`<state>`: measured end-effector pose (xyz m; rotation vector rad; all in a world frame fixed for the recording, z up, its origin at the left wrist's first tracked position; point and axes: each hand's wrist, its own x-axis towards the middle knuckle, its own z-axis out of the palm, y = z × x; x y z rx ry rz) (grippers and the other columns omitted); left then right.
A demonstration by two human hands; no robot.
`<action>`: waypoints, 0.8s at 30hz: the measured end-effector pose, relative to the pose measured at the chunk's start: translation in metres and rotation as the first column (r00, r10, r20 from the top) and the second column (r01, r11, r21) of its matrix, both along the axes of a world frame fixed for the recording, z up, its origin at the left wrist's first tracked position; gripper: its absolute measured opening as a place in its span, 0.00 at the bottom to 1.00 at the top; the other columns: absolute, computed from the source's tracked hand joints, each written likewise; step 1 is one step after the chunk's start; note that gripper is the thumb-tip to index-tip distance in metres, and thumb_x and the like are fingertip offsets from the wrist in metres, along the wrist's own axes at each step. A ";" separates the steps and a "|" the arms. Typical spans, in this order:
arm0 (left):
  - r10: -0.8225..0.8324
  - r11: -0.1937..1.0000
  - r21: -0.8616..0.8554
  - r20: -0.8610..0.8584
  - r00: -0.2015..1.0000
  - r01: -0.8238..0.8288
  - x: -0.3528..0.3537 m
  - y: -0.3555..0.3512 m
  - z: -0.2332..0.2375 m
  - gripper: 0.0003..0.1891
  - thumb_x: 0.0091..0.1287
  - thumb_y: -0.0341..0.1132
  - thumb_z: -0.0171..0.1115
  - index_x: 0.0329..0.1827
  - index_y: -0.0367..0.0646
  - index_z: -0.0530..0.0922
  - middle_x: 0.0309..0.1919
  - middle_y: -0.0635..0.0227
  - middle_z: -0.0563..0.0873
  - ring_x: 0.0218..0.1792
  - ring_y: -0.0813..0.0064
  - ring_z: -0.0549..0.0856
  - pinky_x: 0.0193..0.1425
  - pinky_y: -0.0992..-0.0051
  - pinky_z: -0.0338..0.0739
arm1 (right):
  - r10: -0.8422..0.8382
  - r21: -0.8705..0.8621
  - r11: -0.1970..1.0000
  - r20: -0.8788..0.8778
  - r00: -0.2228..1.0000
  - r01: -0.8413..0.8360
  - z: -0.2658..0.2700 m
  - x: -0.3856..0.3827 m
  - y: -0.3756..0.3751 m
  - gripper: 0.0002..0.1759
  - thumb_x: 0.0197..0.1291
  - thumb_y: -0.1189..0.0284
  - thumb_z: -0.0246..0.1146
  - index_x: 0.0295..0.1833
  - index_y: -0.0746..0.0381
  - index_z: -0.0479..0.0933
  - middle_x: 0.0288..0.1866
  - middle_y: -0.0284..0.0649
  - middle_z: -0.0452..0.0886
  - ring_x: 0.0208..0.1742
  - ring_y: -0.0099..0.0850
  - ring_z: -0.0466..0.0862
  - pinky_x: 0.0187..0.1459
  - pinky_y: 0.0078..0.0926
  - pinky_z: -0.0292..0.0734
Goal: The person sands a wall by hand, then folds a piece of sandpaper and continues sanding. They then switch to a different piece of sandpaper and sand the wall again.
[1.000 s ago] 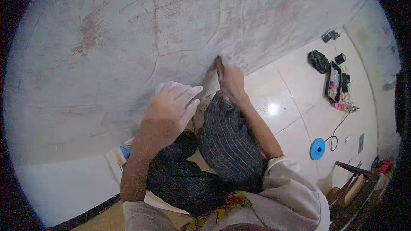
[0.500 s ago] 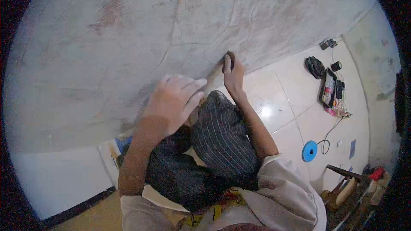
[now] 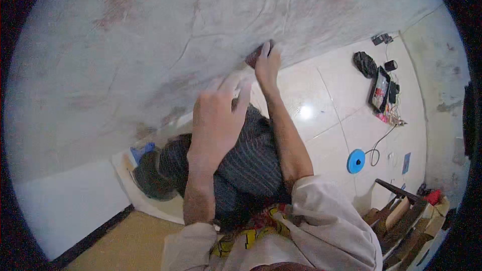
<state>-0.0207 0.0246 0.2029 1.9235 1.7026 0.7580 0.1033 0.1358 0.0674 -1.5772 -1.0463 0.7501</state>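
Low on the patchy grey-white wall (image 3: 150,35), my right hand (image 3: 269,68) is closed on a dark reddish-brown piece of sandpaper (image 3: 254,57), which lies flat against the plaster near the floor line. White dust covers the fingers. My left hand (image 3: 217,120) hovers over my knees, open and holding nothing, its dusty fingers stretched toward the wall. Beneath both arms are my dark striped trousers (image 3: 251,143).
White floor tiles (image 3: 321,105) spread to the right. On them lie a blue disc-shaped reel (image 3: 356,161) with a black cord, a black tray (image 3: 380,90) of small items and a crumpled black bag (image 3: 364,64). A wooden rack (image 3: 401,213) stands at lower right.
My right hand has shifted up and slightly left along the wall with the sandpaper, showing more of it. My left hand has moved right, over my knees. The view has tilted a little.
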 end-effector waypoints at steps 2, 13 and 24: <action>-0.050 0.999 -0.010 -0.153 0.987 0.049 -0.005 -0.009 0.001 0.14 0.71 0.39 0.61 0.52 0.40 0.83 0.49 0.53 0.87 0.53 0.51 0.84 0.60 0.61 0.75 | 0.015 0.061 0.998 0.045 0.999 -0.018 -0.037 -0.007 0.002 0.23 0.76 0.63 0.47 0.59 0.74 0.71 0.47 0.64 0.80 0.48 0.58 0.81 0.49 0.50 0.73; -0.280 0.954 0.082 -0.100 0.955 0.288 -0.012 -0.036 0.030 0.18 0.66 0.35 0.66 0.56 0.37 0.81 0.41 0.59 0.83 0.46 0.60 0.81 0.54 0.62 0.74 | 0.009 0.087 0.996 0.121 0.993 -0.019 -0.047 0.006 0.012 0.19 0.77 0.64 0.48 0.50 0.70 0.74 0.33 0.54 0.79 0.35 0.47 0.80 0.40 0.41 0.73; -0.290 0.947 0.108 -0.120 0.949 0.303 -0.013 -0.039 0.029 0.17 0.67 0.36 0.64 0.56 0.37 0.80 0.41 0.60 0.83 0.46 0.61 0.81 0.54 0.63 0.73 | 0.067 0.175 0.980 0.146 0.987 -0.093 -0.041 0.001 0.007 0.20 0.78 0.64 0.46 0.53 0.70 0.75 0.30 0.51 0.80 0.28 0.45 0.81 0.32 0.42 0.74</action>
